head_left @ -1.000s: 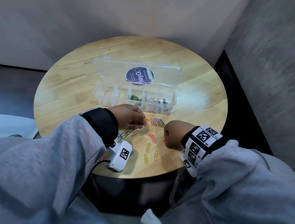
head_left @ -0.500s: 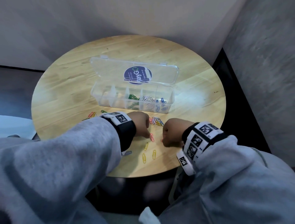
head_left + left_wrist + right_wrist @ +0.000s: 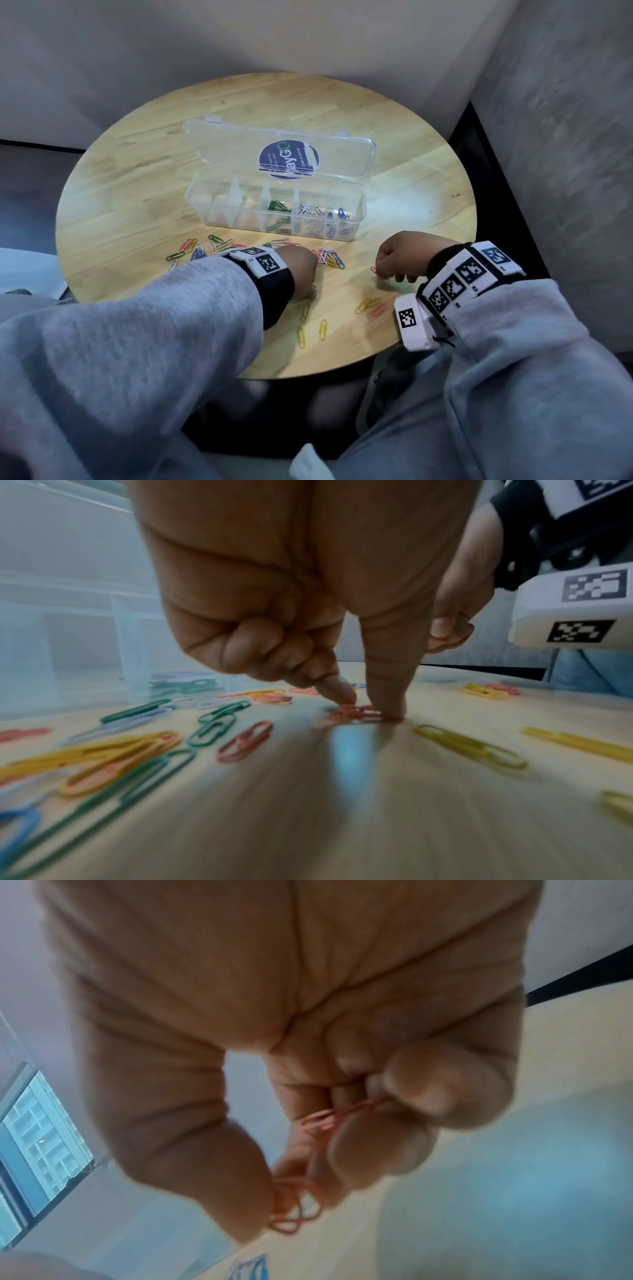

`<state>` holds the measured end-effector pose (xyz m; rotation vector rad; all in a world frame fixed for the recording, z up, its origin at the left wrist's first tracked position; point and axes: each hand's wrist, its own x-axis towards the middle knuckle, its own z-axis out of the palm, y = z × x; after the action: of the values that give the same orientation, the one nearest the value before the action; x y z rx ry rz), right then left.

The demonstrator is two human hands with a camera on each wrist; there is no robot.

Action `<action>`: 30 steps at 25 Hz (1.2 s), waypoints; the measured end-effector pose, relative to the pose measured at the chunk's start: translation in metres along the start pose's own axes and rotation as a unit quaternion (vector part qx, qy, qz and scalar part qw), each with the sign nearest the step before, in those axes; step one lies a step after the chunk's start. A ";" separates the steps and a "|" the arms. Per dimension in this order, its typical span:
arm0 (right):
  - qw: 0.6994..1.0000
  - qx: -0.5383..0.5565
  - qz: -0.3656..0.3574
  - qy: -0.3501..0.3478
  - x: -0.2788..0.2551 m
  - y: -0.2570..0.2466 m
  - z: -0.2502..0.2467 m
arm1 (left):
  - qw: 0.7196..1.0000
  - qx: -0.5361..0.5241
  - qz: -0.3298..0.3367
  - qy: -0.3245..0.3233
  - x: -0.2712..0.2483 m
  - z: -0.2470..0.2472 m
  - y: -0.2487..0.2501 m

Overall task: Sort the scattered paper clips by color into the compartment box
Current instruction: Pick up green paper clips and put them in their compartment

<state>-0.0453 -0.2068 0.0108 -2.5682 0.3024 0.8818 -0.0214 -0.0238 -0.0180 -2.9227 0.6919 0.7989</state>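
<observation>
The clear compartment box (image 3: 236,219) stands open at the table's middle, with green clips (image 3: 277,207), white clips (image 3: 310,210) and blue clips (image 3: 340,214) in its three right-hand compartments. My left hand (image 3: 303,274) is palm down near the table's front. Its thumb and forefinger pinch red clips (image 3: 356,712) that lie on the wood. My right hand (image 3: 394,265) hovers to the right of it, apart from the box, and grips several red clips (image 3: 296,1204) between thumb and curled fingers.
Loose clips of mixed colours lie left of my left hand (image 3: 205,246) and in a small heap (image 3: 330,258) between my hands. Yellow clips (image 3: 311,325) and a yellow-and-red group (image 3: 370,305) lie near the round table's front edge (image 3: 308,375). The box lid (image 3: 284,154) leans back.
My left forearm has turned palm down and the hand has slid toward me onto the red clips. My right hand has moved right and away from the table's front edge.
</observation>
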 end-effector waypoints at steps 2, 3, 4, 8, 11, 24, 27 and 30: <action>1.000 0.023 -0.004 -0.016 0.002 0.003 0.001 | 1.000 -0.003 0.013 0.015 -0.002 0.001 -0.003; 0.999 0.042 -0.009 -0.024 0.003 0.005 0.002 | 1.000 -0.006 0.018 0.019 -0.003 0.002 -0.004; 0.997 0.067 -0.014 -0.031 0.003 0.006 0.003 | 1.000 -0.007 0.021 0.020 -0.003 0.002 -0.005; 0.984 0.171 -0.022 -0.048 0.001 0.008 0.003 | 1.000 0.003 0.031 0.000 -0.002 0.001 -0.002; 0.974 0.218 0.000 -0.058 0.001 0.012 0.002 | 0.999 0.002 0.031 -0.021 0.000 -0.002 0.000; 0.996 0.012 -0.022 -0.082 -0.004 0.018 0.010 | 1.000 0.016 -0.015 -0.022 0.003 -0.004 -0.015; 0.996 -0.001 -0.021 -0.085 -0.005 0.019 0.011 | 0.999 0.033 -0.025 -0.032 0.003 -0.003 -0.014; 0.997 -0.013 -0.031 -0.076 -0.005 0.020 0.015 | 0.999 0.033 -0.024 -0.034 0.002 -0.003 -0.015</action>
<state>-0.0642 -0.2175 -0.0029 -2.5021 0.1672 1.0578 -0.0121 -0.0121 -0.0180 -2.8278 0.6277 0.8507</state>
